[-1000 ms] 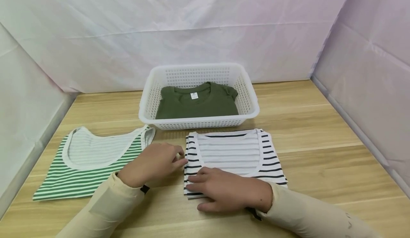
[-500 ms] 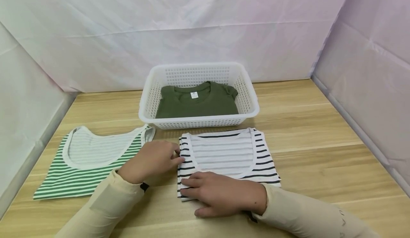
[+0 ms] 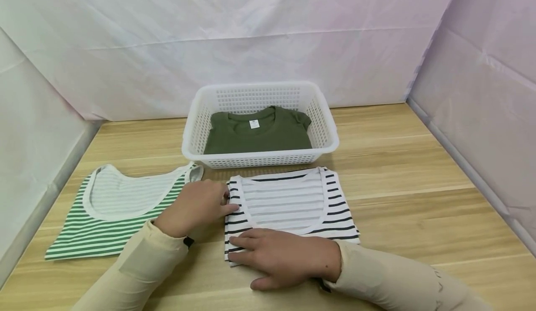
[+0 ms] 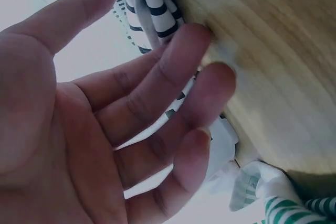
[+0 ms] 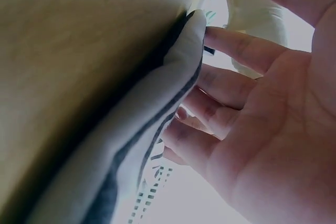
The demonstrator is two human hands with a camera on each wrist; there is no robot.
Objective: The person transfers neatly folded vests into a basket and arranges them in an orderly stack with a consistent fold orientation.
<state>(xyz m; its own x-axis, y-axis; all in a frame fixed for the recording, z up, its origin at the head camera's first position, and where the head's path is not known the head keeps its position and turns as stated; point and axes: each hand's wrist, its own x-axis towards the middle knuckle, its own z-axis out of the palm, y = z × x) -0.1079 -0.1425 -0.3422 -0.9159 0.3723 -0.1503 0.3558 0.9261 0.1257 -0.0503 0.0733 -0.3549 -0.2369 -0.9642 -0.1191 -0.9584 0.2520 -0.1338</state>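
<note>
A folded white shirt with black stripes (image 3: 289, 204) lies flat on the table in front of the basket. My right hand (image 3: 286, 259) rests palm down on its near left part, with fingers straight and spread; the right wrist view shows the fingertips on the shirt's folded edge (image 5: 157, 98). At its left edge is my left hand (image 3: 193, 208), thumb tip over the border and fingers loosely bent beside it. In the left wrist view, thumb and fingers (image 4: 191, 45) stand apart, with nothing pinched between them. A folded green-striped shirt (image 3: 113, 234) lies left of that hand.
Behind the shirts a white plastic basket (image 3: 259, 158) holds a folded dark green shirt (image 3: 259, 139) with a white label. White sheeting (image 3: 268, 32) hangs at the back and both sides of the wooden table (image 3: 410, 208).
The black-striped shirt has slid left across the table together with my right hand. My left hand has shifted slightly left and stays at the shirt's edge. Basket and green-striped shirt look the same.
</note>
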